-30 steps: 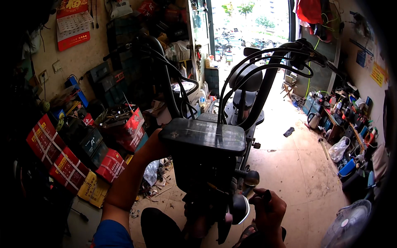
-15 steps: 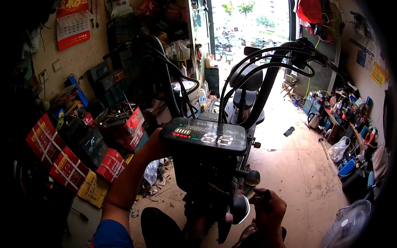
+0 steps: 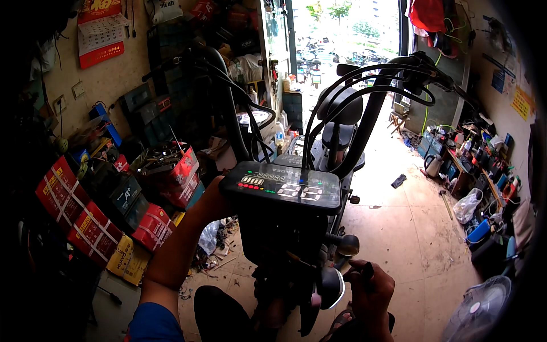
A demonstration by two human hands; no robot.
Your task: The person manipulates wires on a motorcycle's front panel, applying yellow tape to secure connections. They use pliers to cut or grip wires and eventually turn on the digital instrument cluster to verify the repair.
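In front of me stands an electric scooter with its front stripped down. Its black display panel [image 3: 282,187] is lit with white digits, red bars and green marks. My left hand [image 3: 217,196] reaches behind the panel's left end, where the panel hides its fingers. Low on the right, my right hand [image 3: 370,288] is closed with its fingers curled, beside a round lamp [image 3: 329,288] with a bright rim. A dark piece shows at its fingertips, too dim to name. Just above is a smaller round lamp [image 3: 347,245]. Black cables [image 3: 342,85] loop between the handlebars.
Red boxes [image 3: 94,233] and a box of tools [image 3: 165,162] crowd the left. Along the right wall lie tools, bottles and a kettle [image 3: 433,163]. A fan [image 3: 478,308] stands at lower right. Beyond the scooter's seat, an open doorway [image 3: 342,40] lets in bright light.
Green arrow marks at both ends of the display show more clearly now. My hands and the scooter stay in place.
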